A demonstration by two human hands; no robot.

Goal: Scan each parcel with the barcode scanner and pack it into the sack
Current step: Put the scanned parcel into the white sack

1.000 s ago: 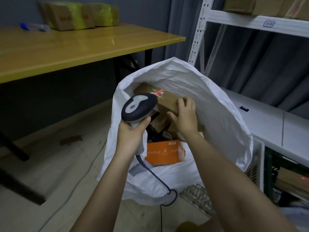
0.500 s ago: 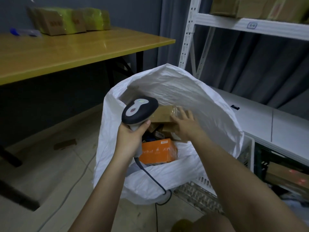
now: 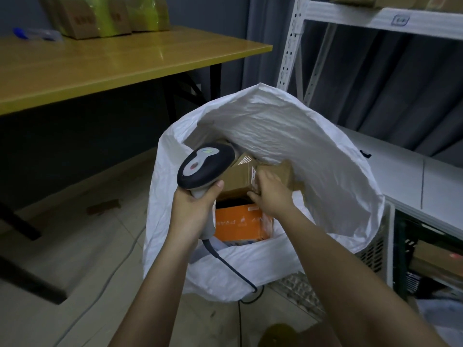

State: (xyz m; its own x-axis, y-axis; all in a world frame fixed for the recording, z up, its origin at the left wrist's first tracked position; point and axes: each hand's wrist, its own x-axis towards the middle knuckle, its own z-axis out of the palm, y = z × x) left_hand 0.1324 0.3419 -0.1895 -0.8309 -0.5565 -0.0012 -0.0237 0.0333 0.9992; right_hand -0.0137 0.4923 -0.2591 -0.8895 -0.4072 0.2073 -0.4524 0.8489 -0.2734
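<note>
Left hand (image 3: 191, 211) has its fingers wrapped tight round the handle of the barcode scanner (image 3: 206, 167), held right over the near-left rim of the white sack (image 3: 313, 159). Right hand (image 3: 271, 194) is down in the sack's mouth gripping a brown cardboard parcel (image 3: 239, 177), thumb and fingers curled round its near-right corner. That parcel sits on top of an orange box (image 3: 240, 224) already inside.

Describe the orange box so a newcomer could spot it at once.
Find the big white sack standing open on the floor beside the metal shelving. Look into its mouth, at the near side, below the plain brown cardboard parcels. The orange box is the only brightly coloured one, with pale lettering on its face.
</note>
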